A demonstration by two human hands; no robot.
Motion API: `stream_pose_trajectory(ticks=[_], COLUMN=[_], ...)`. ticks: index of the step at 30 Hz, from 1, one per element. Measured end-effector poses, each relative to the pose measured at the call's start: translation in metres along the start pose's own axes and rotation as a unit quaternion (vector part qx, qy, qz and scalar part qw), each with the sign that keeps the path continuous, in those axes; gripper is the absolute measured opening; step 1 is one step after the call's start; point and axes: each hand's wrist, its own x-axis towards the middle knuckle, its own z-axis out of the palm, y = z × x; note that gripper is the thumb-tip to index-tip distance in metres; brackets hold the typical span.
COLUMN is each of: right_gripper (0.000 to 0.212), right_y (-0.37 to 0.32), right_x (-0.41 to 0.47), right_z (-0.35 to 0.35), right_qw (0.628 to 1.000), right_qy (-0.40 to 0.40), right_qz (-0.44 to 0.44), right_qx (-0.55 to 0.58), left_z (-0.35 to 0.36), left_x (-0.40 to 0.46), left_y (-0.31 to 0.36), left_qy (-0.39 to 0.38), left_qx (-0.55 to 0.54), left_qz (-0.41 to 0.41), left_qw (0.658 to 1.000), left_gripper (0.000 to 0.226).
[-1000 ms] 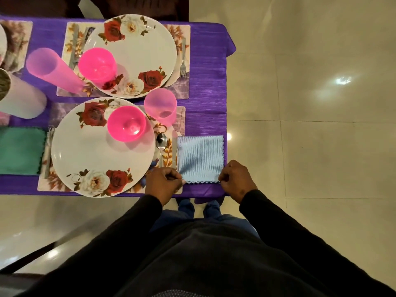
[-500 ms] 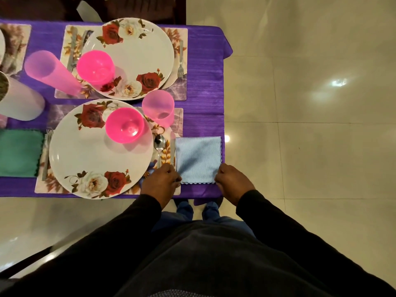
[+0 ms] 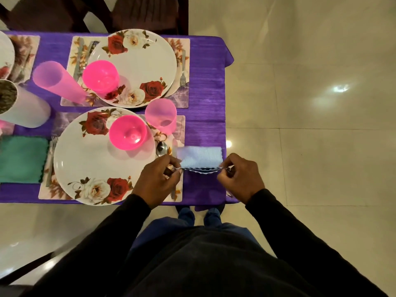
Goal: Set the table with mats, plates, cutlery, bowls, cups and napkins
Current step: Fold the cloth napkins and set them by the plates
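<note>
Pale blue napkin (image 3: 199, 157) at the near right corner of the table, ribbed weave, scalloped edge, blurred — near edge lifted off the cloth and folded over. Pinched at its left near corner by the left hand (image 3: 157, 181), at its right near corner by the right hand (image 3: 241, 179); fingers of both curled tight on the fabric, edge stretched straight between them. Far part of the napkin lying on the purple tablecloth (image 3: 205, 82), finely ridged, just right of the near mat (image 3: 179, 189).

On that mat, a round white plate (image 3: 85, 163) printed with red and white roses. On the plate, a glossy pink bowl (image 3: 128, 132), nothing seen inside. Spoon (image 3: 161, 148) between plate and napkin, bowl end showing, handle under the left hand. Translucent pink cup (image 3: 161, 116) upright at the mat's far right, contents not discernible. Fork (image 3: 51, 159) at the plate's left, beside a green napkin (image 3: 21, 159) with a wavy edge.

Beyond, a second mat (image 3: 182, 99), leaf-patterned, bearing a second rose plate (image 3: 145, 61) with a second pink bowl (image 3: 100, 76) on it. Second fork (image 3: 183, 69) at its right; tall pink cup (image 3: 57, 81) at its left. White cylinder (image 3: 27, 108) at the far left, dark inside. No writing legible anywhere.

Glossy pale floor tiles (image 3: 310, 146) around the table.
</note>
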Motion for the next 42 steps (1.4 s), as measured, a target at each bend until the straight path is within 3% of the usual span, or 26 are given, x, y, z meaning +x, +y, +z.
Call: stream_pose_trajectory(ticks=[4,8,12,17,20,25,29,33,42], right_gripper=[0.014,0.009,0.009,0.005,0.006,0.015,0.032,0.042,0.035], right_y=[-0.029,-0.046,-0.053,-0.041,-0.014,0.026,0.031,0.031,0.034], right_x=[0.005,0.027,0.051,0.049,0.034,0.006,-0.011,-0.01,-0.006], right_z=[-0.03,-0.045,-0.048,-0.041,-0.013,0.043,0.059,0.06,0.058], right_qw=[0.995,0.989,0.98,0.976,0.989,0.994,0.975,0.967,0.967], right_qy=[0.071,0.121,0.164,0.166,0.111,-0.025,-0.023,-0.025,-0.054], right_qz=[-0.026,-0.045,-0.082,-0.107,-0.038,0.096,0.207,0.24,0.247], right_qx=[0.069,0.078,0.074,0.087,0.092,0.033,0.073,0.08,0.031], left_z=[-0.024,-0.034,-0.039,-0.03,0.0,0.043,0.055,0.055,0.056], left_x=[0.007,0.027,0.047,0.052,0.042,0.008,-0.009,-0.014,-0.01], left_y=[0.035,0.058,0.063,0.043,0.01,-0.039,-0.054,-0.052,-0.052], left_qy=[0.087,0.126,0.137,0.153,0.114,-0.01,-0.054,-0.064,-0.095], left_qx=[-0.095,-0.206,-0.162,-0.034,0.012,0.026,0.07,0.104,0.097], left_qz=[0.019,-0.028,0.013,0.114,0.105,-0.003,0.017,0.024,0.023], left_qw=[0.992,0.97,0.977,0.981,0.988,1.0,0.996,0.992,0.99], left_gripper=[0.015,0.011,0.028,0.013,0.015,0.012,0.014,0.013,0.011])
